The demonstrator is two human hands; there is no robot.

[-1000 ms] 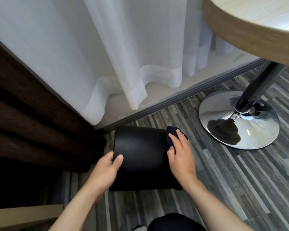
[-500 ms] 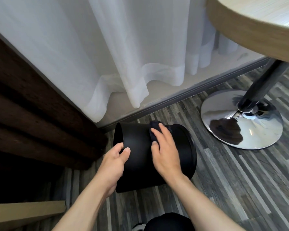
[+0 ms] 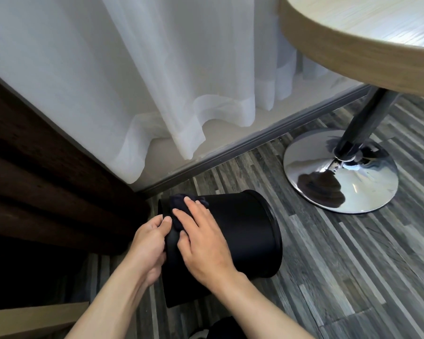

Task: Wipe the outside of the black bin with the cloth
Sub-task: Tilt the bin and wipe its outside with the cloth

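- The black bin [image 3: 233, 241] is lying tipped on its side on the grey plank floor [image 3: 353, 277], just in front of you, with one round end turned toward the right and the other toward the dark wooden panelling [image 3: 34, 187].
- Your left hand [image 3: 148, 245] is gripping the bin's left edge, thumb on the upper side and fingers curled around the rim, steadying it.
- Your right hand [image 3: 201, 238] is lying flat and spread on the bin's curved outer wall, not clenched, and it is pressing the dark cloth [image 3: 181, 207] against the surface under its fingertips.
- The cloth is bunching up at the far left part of the bin's side, showing past your right fingers and touching the bin; your two hands are sitting just beside each other.
- Beyond the bin, a grey threshold strip [image 3: 255, 145] is running along the floor, and a white sheer curtain [image 3: 157, 81] is hanging down to it.
- To the right, well apart from the bin, a shiny chrome base [image 3: 367, 189] is carrying a dark post up to a round wood-edged counter [image 3: 353, 42].
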